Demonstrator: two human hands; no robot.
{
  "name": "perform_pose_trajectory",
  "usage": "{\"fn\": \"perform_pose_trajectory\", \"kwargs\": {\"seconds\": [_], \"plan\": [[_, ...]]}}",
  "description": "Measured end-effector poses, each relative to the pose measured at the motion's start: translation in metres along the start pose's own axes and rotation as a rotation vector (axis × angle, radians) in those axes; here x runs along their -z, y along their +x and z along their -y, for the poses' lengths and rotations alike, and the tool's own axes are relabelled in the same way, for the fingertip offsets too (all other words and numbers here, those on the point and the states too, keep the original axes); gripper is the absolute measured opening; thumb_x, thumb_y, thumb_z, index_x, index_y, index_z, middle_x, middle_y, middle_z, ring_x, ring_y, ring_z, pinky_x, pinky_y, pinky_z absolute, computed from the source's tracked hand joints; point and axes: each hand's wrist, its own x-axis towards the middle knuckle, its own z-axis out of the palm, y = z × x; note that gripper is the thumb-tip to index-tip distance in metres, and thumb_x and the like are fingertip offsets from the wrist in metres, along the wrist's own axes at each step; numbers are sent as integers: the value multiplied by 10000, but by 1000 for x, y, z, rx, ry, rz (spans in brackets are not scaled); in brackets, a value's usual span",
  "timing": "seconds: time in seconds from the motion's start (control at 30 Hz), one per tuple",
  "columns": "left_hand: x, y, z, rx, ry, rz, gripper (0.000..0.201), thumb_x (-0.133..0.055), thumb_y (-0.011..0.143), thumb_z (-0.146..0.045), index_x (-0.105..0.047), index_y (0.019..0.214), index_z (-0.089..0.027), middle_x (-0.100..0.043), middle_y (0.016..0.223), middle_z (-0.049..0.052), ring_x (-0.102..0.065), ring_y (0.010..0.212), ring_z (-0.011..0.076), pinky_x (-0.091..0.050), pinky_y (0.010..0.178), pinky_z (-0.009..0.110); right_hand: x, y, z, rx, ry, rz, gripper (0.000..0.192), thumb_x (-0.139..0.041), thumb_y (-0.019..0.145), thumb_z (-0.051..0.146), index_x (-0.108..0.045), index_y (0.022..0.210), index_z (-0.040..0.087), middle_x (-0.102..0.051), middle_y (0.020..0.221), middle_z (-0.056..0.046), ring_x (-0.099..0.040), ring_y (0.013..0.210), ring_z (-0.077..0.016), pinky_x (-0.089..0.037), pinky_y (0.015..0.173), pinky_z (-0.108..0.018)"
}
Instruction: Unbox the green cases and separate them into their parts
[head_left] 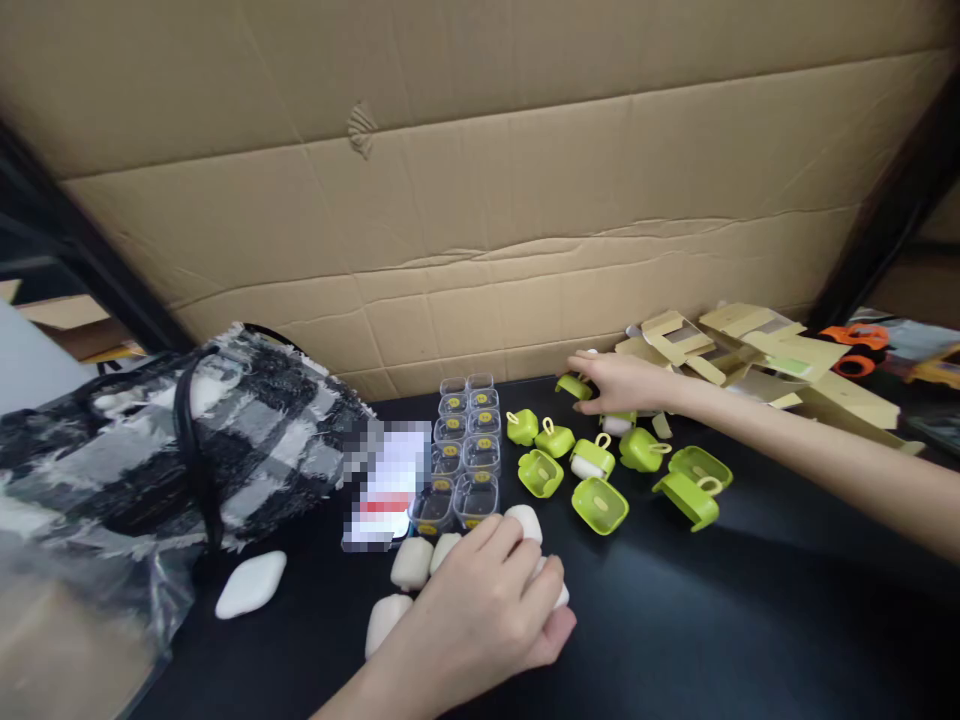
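While your right hand [626, 385] reaches far across the black worktop [750, 620] to the back edge, its grip closes lightly on one small lime-green silicone case [574, 385], fingers curled over the top; you hold it right beside the pile of flat tan cardboard box blanks [757, 350]. Your left hand [487, 610] lies palm down over the cluster of smooth white rounded plastic shells [411, 562], fingers bent around one at the near front; whether that grip is truly pinching it, you cannot tell, since the hand covers it. The risk sits between your hands: the loose lime-green cases [600, 503] lie scattered and some stand open, so a forearm dragged low on the way back could sweep them aside or knock one shut. The two rows of clear small plastic boxes with yellow labels [465, 455] stand just beside your left fingers, and a nudge could topple the row. One white shell [251, 585] lies apart, near the black and white fuzzy bag [187, 440], where it could slip from sight
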Motion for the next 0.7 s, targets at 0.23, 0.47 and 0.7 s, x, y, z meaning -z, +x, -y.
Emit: {"fn": "perform_pose_trajectory", "kwargs": {"seconds": [0.23, 0.47, 0.7], "plan": [[1, -3, 4, -20, -57, 10, 62, -578, 761, -211, -593, 760, -151, -598, 799, 62, -566, 835, 222, -500, 721, 331, -11, 11, -5, 120, 86, 158, 538, -615, 738, 320, -536, 1242, 149, -650, 1150, -114, -644, 954, -266, -509, 789, -340], [5, -5, 6, -84, -133, 119, 127, -567, 839, -250, -591, 889, -136, -642, 857, 72, -588, 900, 219, -486, 878, 380, 8, -10, -13, 137, 99, 98, 459, -514, 800, 291, -543, 1235, 146, -601, 1219, -115, -594, 1072, -242, -464, 916, -339], [7, -5, 4, 44, -190, 199, 164, -556, 850, -247, -574, 968, -135, -612, 1121, 145, -526, 1140, 306, -482, 934, 455, 6, -31, -29, 117, -10, 47, 286, -562, 755, 365, -721, 863, 153, -622, 1004, -157, -585, 965, -334, -451, 875, -468]]}}
